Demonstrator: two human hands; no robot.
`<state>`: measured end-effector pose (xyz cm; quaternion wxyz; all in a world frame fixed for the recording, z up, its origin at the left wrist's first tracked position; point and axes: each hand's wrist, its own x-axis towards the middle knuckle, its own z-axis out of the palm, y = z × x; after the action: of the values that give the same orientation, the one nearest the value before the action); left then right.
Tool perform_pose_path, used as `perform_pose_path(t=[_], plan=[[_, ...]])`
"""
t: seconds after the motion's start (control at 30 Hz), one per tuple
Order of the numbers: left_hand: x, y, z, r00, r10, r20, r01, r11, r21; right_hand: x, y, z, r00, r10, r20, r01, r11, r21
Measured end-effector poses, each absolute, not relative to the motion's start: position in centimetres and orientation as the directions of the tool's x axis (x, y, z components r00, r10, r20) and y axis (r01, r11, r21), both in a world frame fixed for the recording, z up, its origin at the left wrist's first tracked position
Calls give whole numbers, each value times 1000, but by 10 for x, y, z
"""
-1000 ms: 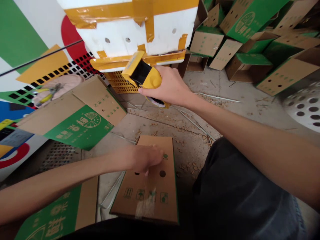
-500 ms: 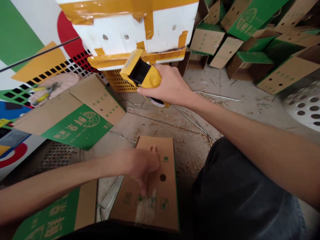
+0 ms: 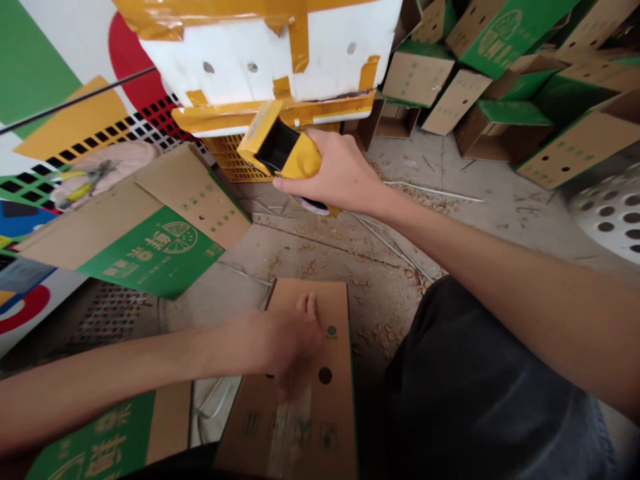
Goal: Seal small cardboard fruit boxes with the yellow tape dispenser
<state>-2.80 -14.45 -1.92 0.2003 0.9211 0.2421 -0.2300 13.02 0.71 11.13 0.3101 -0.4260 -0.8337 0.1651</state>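
My right hand (image 3: 340, 175) is wrapped round a yellow tape dispenser (image 3: 277, 148), held in the air just below a white foam box (image 3: 265, 53) strapped with yellow tape. My left hand (image 3: 293, 337) lies on top of a brown cardboard carton (image 3: 310, 400) between my knees, fingers spread flat on it, thumb over a strip of clear tape that runs down the side. The carton has round holes and green printed symbols.
A flattened green and brown carton (image 3: 145, 227) lies to the left, another (image 3: 110, 440) at the bottom left. Several assembled cartons (image 3: 500, 87) are piled at the back right. A yellow crate (image 3: 230, 160) stands under the foam box. Debris litters the concrete floor (image 3: 475, 207).
My left hand has opened from a loose fist and slid along the carton top, which sits a little lower in view. My right hand with the dispenser has hardly moved.
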Motion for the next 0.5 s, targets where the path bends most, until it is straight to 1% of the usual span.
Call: perform_pose_path(t=[0.03,0.1,0.2,0.27,0.3,0.4,0.5], plan=[[-23,-143,-14,752,348,-559,539,-814,217,130,7,111,-443,813,377,608,582,-540],[-14,-142,2,723,352,-595,542,-822,173,129,7,110,-438,816,377,610,578,-542],[-5,-140,29,621,362,-696,580,-809,97,128,8,109,-440,816,374,609,578,-543],[-2,-139,40,573,347,-743,583,-809,72,128,8,108,-451,808,378,599,589,-542],[-2,-139,42,575,330,-749,570,-818,77,127,8,108,-457,804,381,593,595,-543],[-7,-138,31,634,304,-712,511,-855,89,127,9,108,-466,798,382,582,601,-547],[-17,-139,-4,683,326,-654,486,-871,73,126,8,108,-463,802,378,585,597,-549]])
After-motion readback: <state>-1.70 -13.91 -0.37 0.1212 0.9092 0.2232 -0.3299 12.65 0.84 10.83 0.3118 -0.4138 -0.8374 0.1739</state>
